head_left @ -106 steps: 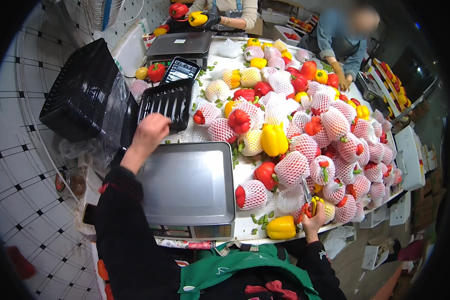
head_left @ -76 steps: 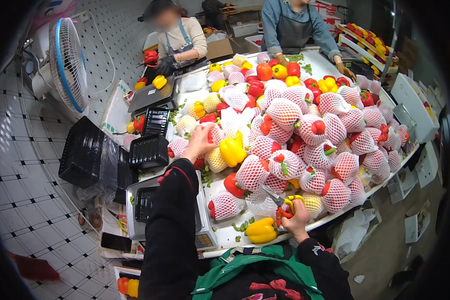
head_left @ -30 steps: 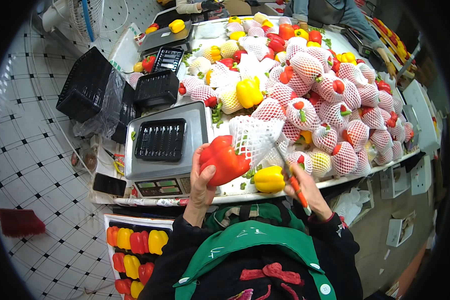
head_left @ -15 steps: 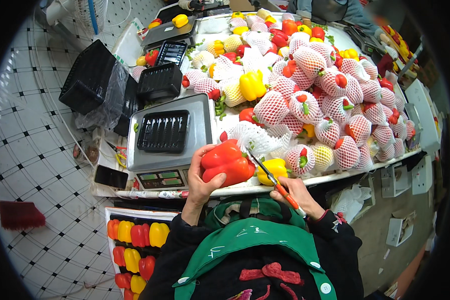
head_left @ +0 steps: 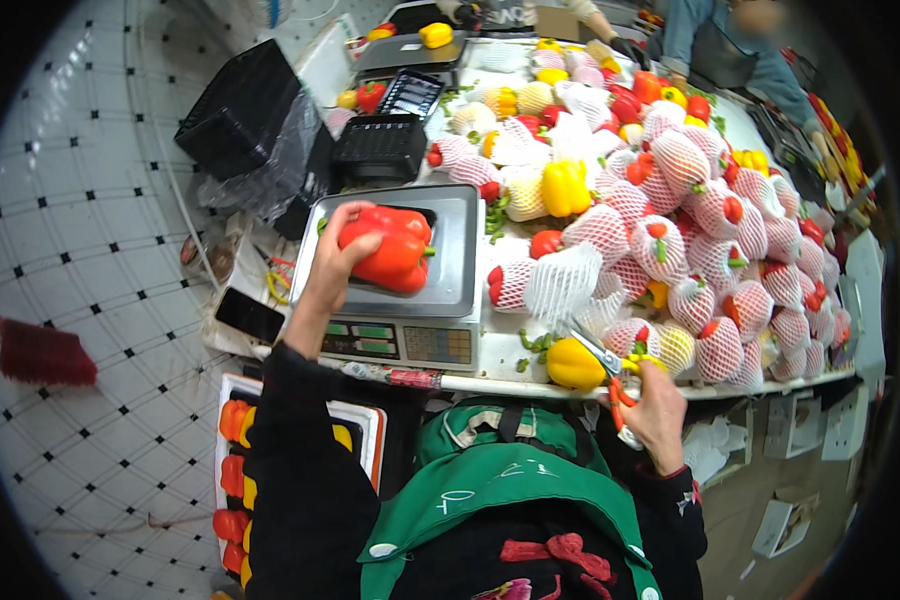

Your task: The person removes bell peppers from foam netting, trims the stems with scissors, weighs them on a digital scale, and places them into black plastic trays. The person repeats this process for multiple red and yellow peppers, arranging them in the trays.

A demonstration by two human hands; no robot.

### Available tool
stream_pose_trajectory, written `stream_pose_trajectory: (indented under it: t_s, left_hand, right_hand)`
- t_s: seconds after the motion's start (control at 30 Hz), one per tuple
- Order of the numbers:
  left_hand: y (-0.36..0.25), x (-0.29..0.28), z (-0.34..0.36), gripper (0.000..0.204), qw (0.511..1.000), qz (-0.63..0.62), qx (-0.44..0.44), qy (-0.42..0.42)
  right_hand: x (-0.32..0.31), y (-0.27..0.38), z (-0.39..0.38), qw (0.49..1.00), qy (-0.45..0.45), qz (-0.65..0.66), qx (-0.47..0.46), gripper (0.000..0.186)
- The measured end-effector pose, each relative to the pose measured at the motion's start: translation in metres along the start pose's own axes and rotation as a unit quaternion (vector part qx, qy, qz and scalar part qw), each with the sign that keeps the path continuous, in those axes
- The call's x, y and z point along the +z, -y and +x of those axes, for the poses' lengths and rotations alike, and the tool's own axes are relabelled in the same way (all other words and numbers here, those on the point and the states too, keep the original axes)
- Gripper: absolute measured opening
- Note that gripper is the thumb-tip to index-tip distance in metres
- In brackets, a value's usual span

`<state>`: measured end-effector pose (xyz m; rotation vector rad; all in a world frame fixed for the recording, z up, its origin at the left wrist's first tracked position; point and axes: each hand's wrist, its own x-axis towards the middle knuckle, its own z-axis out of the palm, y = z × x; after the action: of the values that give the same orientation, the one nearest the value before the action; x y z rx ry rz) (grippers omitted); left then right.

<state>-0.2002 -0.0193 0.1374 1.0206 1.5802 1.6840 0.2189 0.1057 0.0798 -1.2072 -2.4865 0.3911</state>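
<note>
My left hand (head_left: 338,255) is wrapped round a red bell pepper (head_left: 395,250), at the black plastic tray on the weighing scale (head_left: 450,270). The pepper and hand cover nearly all of that tray; whether the pepper rests in it I cannot tell. The pepper's short green stem points right. At the table's near edge, my right hand (head_left: 658,412) is closed on a pair of scissors (head_left: 598,350) with orange on the handles. Their blades point away from me and to the left, beside a yellow bell pepper (head_left: 573,364) lying on the table.
A heap of peppers in foam nets (head_left: 700,220) covers the table's middle and right. Stacked black trays (head_left: 240,110) stand at the left, with a phone (head_left: 249,315) nearer me. A crate of peppers (head_left: 375,440) sits below the edge. A co-worker (head_left: 705,50) is across the table.
My left hand has carried the red pepper from in front of me leftward and away, to the scale's tray. My right hand, still holding the scissors, has moved slightly right and nearer me.
</note>
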Motion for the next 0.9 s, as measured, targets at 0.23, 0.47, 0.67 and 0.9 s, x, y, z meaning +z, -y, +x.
stream_pose_trajectory:
  t_s: [0.23, 0.47, 0.67, 0.9]
  left_hand:
    - [0.028, -0.050, 0.065, 0.051, 0.943, 0.261, -0.122, 0.167]
    - [0.024, -0.020, 0.081, 0.038, 0.877, 0.459, 0.127, 0.066]
    - [0.052, 0.123, 0.061, 0.032, 0.892, 0.364, 0.155, 0.221]
    - [0.142, 0.206, 0.086, 0.073, 0.869, 0.458, 0.024, 0.186]
  right_hand:
    - [-0.018, -0.024, 0.007, 0.994, -0.034, -0.083, -0.062, 0.053]
    - [-0.067, -0.043, 0.009, 0.992, -0.015, -0.110, -0.056, 0.059]
    - [-0.048, -0.061, 0.016, 0.992, -0.097, -0.079, -0.019, 0.057]
    - [-0.006, -0.074, 0.002, 0.958, -0.009, 0.243, 0.154, 0.041]
